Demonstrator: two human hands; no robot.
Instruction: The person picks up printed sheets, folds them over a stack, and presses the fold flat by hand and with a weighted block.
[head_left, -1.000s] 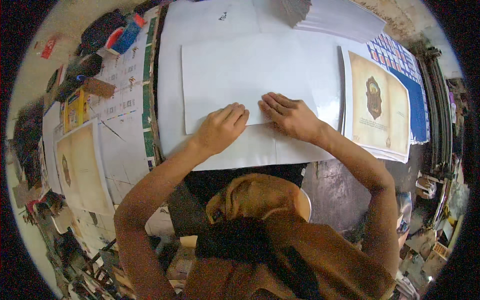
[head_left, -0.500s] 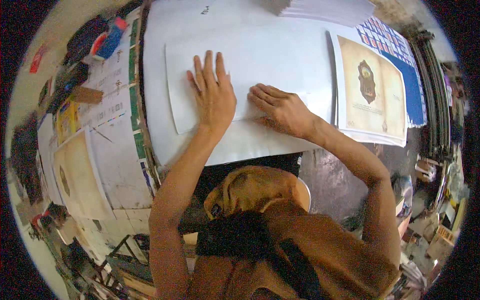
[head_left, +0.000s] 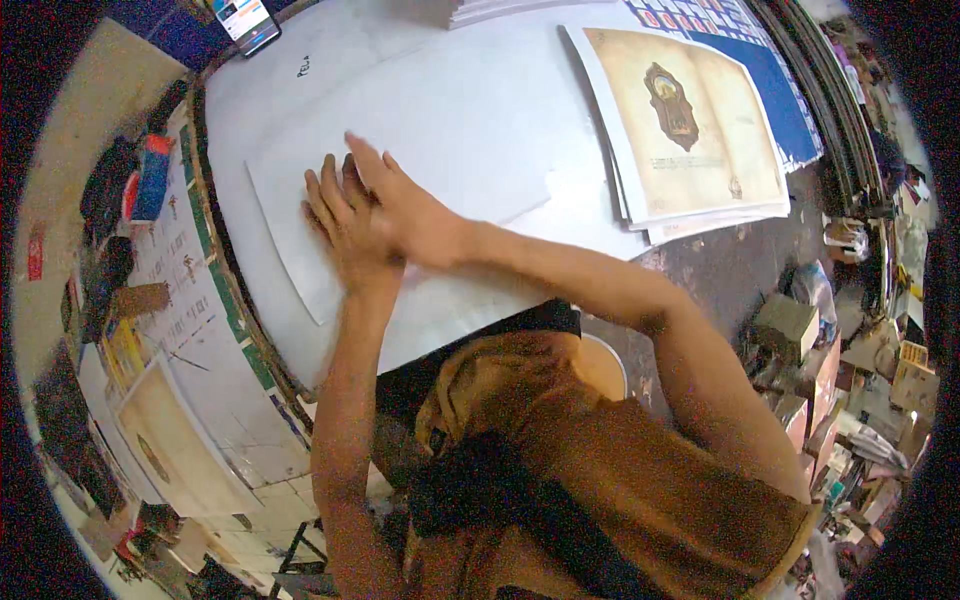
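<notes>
A large white sheet [head_left: 275,195] lies on the white-topped table [head_left: 260,115] in front of me. My left hand [head_left: 350,235] rests flat on it, fingers spread, near its left part. Across the left hand comes my right hand [head_left: 420,220], slightly blurred, its fingers stretched out and partly covering the left hand's back and thumb side. Neither hand grips anything. To the right lies a stack of printed sheets [head_left: 740,165], the top one beige with an ornate brown clock picture.
A phone [head_left: 258,38] with a lit screen lies at the table's far left corner. White paper [head_left: 530,10] is stacked at the far edge, beside a blue sheet [head_left: 745,75]. Another beige print [head_left: 185,440] lies on the left surface. Cartons [head_left: 785,325] crowd the right side.
My right hand has moved left from beside the left hand onto it. The left hand stays flat on the sheet. The view has shifted, and the phone has come into it.
</notes>
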